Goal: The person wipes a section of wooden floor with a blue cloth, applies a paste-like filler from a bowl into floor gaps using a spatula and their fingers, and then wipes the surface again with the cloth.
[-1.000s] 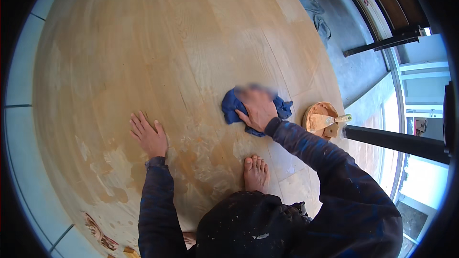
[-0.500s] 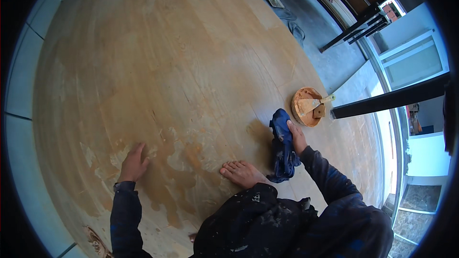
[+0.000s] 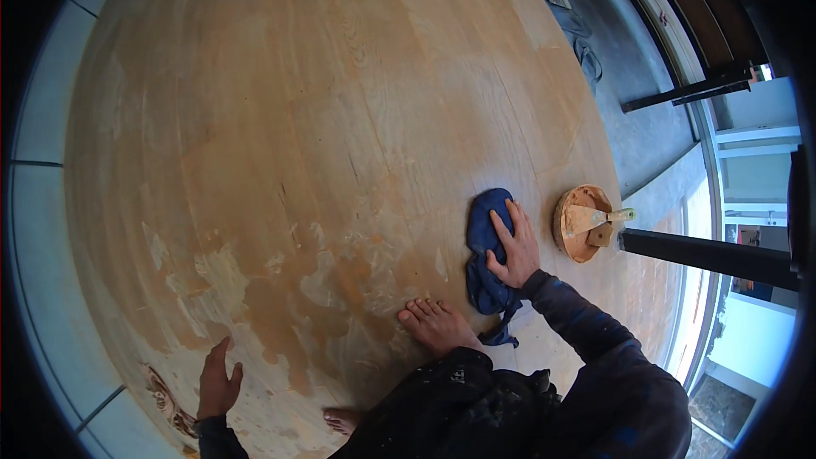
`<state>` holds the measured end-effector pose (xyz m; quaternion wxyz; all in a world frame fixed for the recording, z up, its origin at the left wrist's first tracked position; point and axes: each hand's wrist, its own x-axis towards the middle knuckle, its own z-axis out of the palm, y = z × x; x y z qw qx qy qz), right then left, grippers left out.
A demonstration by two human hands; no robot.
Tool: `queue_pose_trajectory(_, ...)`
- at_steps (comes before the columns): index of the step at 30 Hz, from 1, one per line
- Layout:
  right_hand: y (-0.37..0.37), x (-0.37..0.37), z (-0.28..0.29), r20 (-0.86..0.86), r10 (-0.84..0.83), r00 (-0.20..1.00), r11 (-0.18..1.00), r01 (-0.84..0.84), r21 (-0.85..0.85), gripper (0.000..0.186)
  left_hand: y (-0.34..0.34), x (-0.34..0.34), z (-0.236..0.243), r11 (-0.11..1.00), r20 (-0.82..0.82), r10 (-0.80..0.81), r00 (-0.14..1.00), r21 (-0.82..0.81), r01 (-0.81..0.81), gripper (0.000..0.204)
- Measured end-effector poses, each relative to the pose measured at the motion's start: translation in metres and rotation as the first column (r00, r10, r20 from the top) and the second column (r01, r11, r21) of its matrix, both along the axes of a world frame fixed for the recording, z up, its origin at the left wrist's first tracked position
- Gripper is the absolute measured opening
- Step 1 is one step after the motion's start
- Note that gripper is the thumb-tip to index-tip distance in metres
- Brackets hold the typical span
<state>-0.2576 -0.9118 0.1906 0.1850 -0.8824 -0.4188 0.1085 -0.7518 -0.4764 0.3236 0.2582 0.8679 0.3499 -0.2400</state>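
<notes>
My right hand [image 3: 514, 246] lies spread over a bunched dark blue cloth [image 3: 488, 225], pressing it against the wood-plank floor [image 3: 255, 119]. A loose strip of the cloth trails toward my bare foot [image 3: 440, 325]. At the lower left my left hand [image 3: 219, 382] holds nothing, its thumb apart from the fingers; whether it touches the floor I cannot tell. Wet brown patches [image 3: 293, 310] and pale smears cover the floor between my hands. To the right of the cloth stands a round bowl [image 3: 559, 225] of orange-brown paste, with a putty knife [image 3: 586, 219] and a small block [image 3: 600, 235] in it.
A dark metal leg [image 3: 705, 257] reaches in close to the bowl from the right. Pale tiles [image 3: 51, 255] border the wood on the left. A carved brown piece [image 3: 166, 399] lies near my left hand. Grey floor with a crumpled dark cloth [image 3: 586, 55] is at the far right.
My right hand has shifted from gripping the cloth's side to lying spread on top, and the cloth is flatter. My left hand has drawn back toward me. The whole view has shifted.
</notes>
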Motion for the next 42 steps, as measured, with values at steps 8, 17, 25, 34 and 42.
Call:
queue_pose_trajectory(8,0.201,0.217,-0.028,0.157,0.198,0.968,0.959,-0.224,0.171,0.071,0.007,-0.005,0.004,0.994,0.045,0.102,0.994,0.045,-0.104,0.064)
queue_pose_trajectory(17,0.232,0.166,-0.03,0.058,0.451,0.891,0.857,-0.45,0.253,0.051,-0.001,-0.037,0.003,0.968,0.068,0.247,0.967,0.025,-0.249,0.064)
queue_pose_trajectory(25,0.101,0.016,-0.006,-0.182,0.72,0.67,0.689,-0.658,0.303,0.036,-0.001,-0.013,0.014,0.981,0.098,0.169,0.981,0.076,-0.177,0.065)
queue_pose_trajectory(34,0.044,-0.015,0.003,-0.562,0.017,0.827,0.849,0.285,0.445,0.016,-0.076,-0.052,0.076,0.924,0.086,0.351,0.933,0.129,-0.359,0.066)
queue_pose_trajectory(42,0.287,0.189,-0.056,-0.452,-0.142,0.88,0.665,0.424,0.616,0.017,-0.109,-0.064,0.088,0.94,0.014,0.31,0.951,0.148,-0.309,0.061)
